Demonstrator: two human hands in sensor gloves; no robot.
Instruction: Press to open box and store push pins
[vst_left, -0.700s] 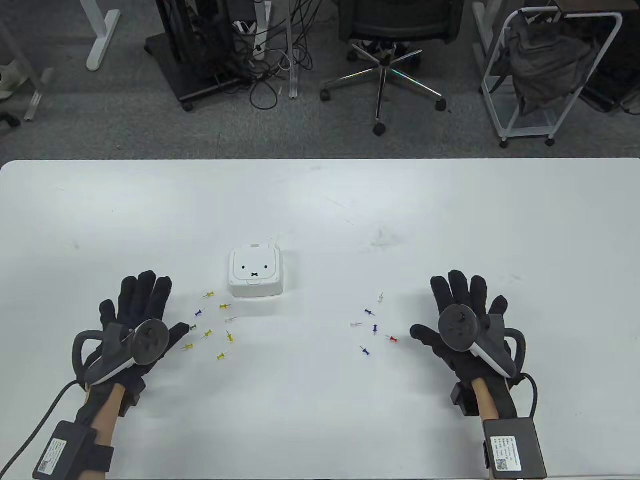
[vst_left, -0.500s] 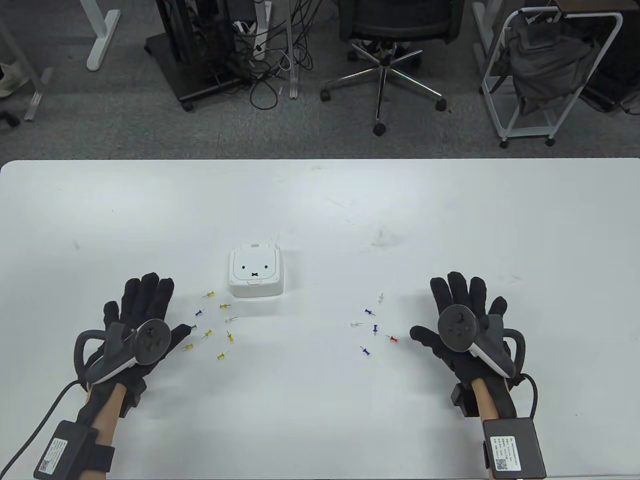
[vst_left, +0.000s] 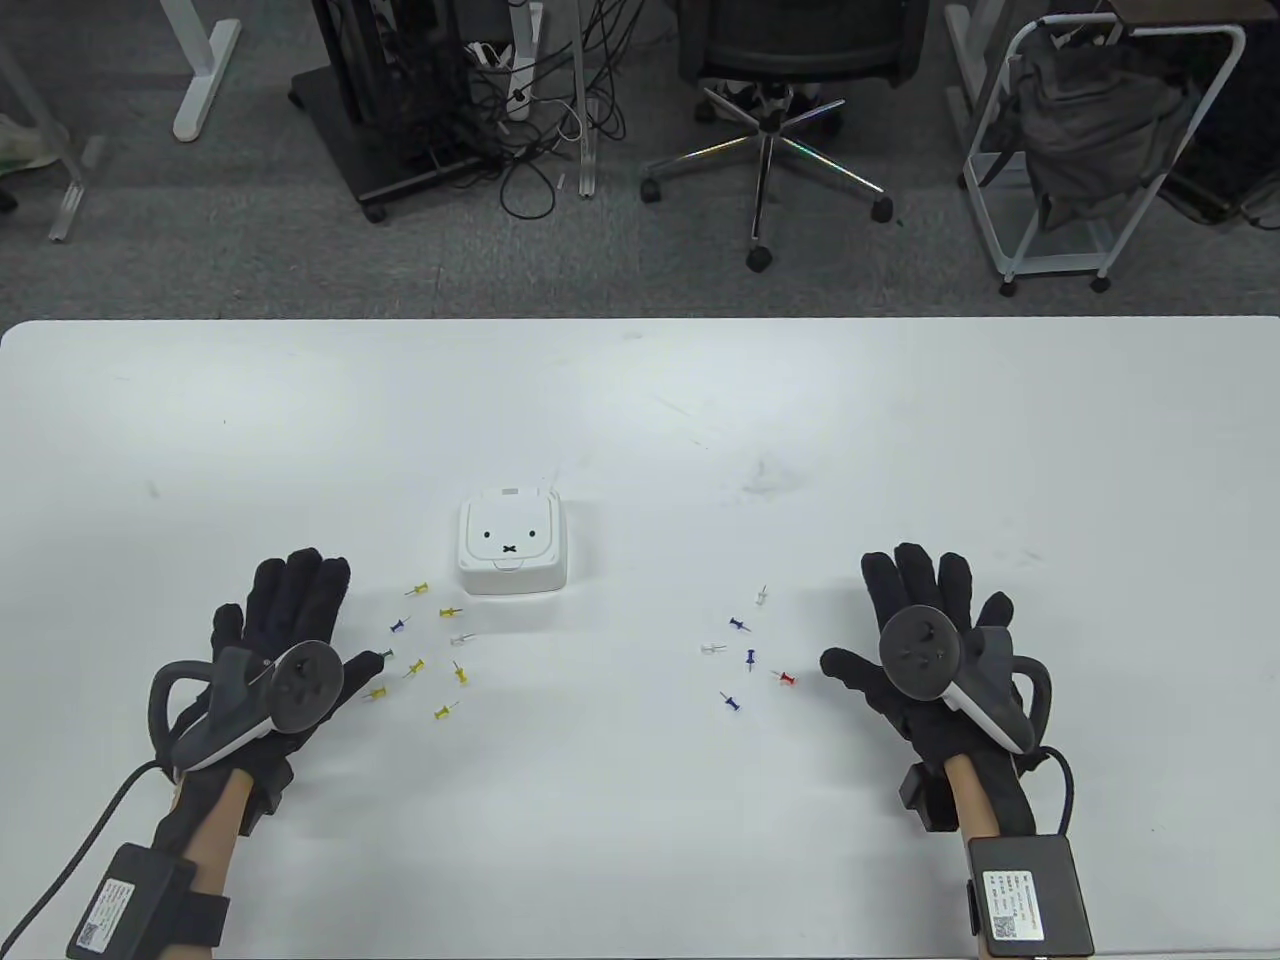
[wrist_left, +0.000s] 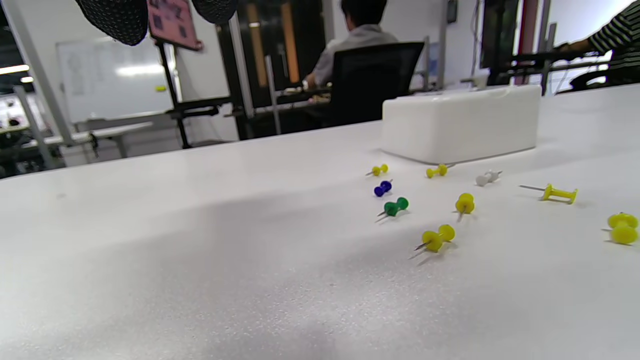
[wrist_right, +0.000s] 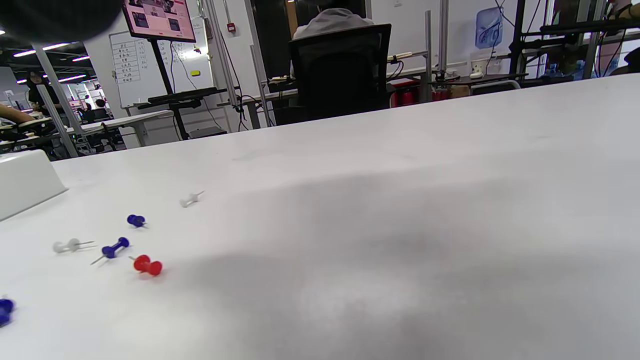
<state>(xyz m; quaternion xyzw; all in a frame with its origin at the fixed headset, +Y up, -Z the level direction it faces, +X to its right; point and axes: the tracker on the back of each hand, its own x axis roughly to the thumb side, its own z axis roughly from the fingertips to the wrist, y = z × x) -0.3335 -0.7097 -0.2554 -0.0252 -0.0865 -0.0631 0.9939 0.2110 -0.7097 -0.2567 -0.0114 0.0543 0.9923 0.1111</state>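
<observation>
A small white box (vst_left: 513, 545) with a rabbit face on its closed lid sits mid-table; it also shows in the left wrist view (wrist_left: 462, 122). Several push pins lie loose: a mostly yellow cluster (vst_left: 432, 650) left of centre, with a green pin (wrist_left: 395, 206) nearest my left hand, and a blue, white and red cluster (vst_left: 745, 650) right of centre, its red pin (wrist_right: 147, 265) nearest my right thumb. My left hand (vst_left: 285, 620) lies flat and open, fingers spread, holding nothing. My right hand (vst_left: 915, 615) lies flat and open too, empty.
The white table (vst_left: 640, 420) ends at a far edge with an office chair (vst_left: 765, 90) and a rack (vst_left: 1090, 150) beyond. Cables run from both wrists off the near edge.
My left hand has slid slightly to the right. The right hand, box and pins have not moved.
</observation>
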